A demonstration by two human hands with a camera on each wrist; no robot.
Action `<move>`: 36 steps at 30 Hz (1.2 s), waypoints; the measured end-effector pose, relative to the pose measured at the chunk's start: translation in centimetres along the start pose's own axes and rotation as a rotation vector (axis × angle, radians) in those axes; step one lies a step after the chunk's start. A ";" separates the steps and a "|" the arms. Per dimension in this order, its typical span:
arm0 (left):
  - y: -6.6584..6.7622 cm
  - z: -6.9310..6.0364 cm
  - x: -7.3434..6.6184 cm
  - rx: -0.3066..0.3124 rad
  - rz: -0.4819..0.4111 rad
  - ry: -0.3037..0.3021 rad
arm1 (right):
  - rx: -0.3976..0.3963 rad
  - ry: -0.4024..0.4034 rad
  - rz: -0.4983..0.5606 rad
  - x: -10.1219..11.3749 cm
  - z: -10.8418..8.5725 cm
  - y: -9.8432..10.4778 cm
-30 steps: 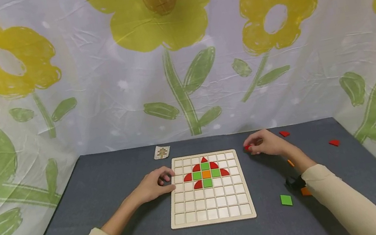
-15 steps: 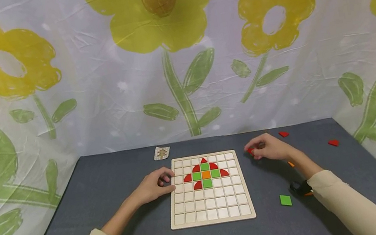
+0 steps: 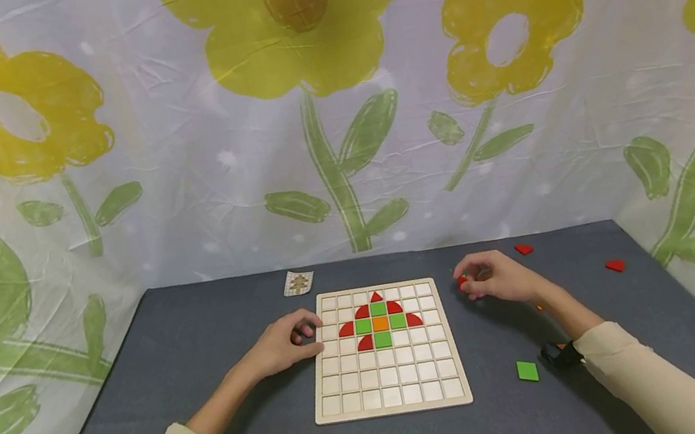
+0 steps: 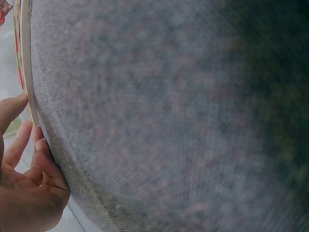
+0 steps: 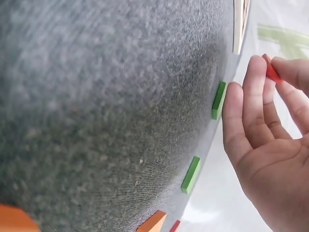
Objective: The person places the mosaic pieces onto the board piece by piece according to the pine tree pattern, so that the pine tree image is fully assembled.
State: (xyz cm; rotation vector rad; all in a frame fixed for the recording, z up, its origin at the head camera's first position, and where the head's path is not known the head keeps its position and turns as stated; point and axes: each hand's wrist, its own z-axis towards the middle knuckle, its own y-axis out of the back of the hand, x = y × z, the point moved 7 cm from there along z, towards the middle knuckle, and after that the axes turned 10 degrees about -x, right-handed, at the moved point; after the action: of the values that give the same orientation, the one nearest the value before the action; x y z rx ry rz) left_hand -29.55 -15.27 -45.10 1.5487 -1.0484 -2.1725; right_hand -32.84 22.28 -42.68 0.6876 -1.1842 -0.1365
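Note:
A wooden grid board lies mid-table with red, green and orange tiles in its upper cells. They form a small symmetric figure with a red triangle on top and an orange square at its heart. My left hand rests at the board's left edge, fingertips and thumb touching the rim. Right of the board, my right hand pinches a small red tile between thumb and fingers, raised off the table. Fingers hide part of it, so its exact shape is unclear.
A small pattern card lies behind the board. Loose red tiles are at the far right, and a green square is nearer. In the right wrist view, green tiles and orange tiles lie near the hand.
My right hand has drawn slightly nearer and to the right, the red tile still pinched in it. My left hand and the board stay essentially in place.

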 end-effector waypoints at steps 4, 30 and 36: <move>0.0 0.0 0.1 -0.001 0.001 -0.001 | 0.010 0.013 0.019 0.4 -0.1 -0.3; 0.0 0.0 0.0 -0.002 0.007 -0.008 | 0.113 0.093 0.064 3.3 -0.1 -4.1; -0.1 0.0 0.1 0.002 -0.001 -0.002 | 0.146 0.097 0.048 3.8 -0.2 -5.1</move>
State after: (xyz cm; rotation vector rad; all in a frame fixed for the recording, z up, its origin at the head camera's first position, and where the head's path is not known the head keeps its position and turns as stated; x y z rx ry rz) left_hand -29.59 -15.21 -45.22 1.5482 -1.0508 -2.1747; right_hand -29.94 16.61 -42.55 0.7843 -1.1240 0.0237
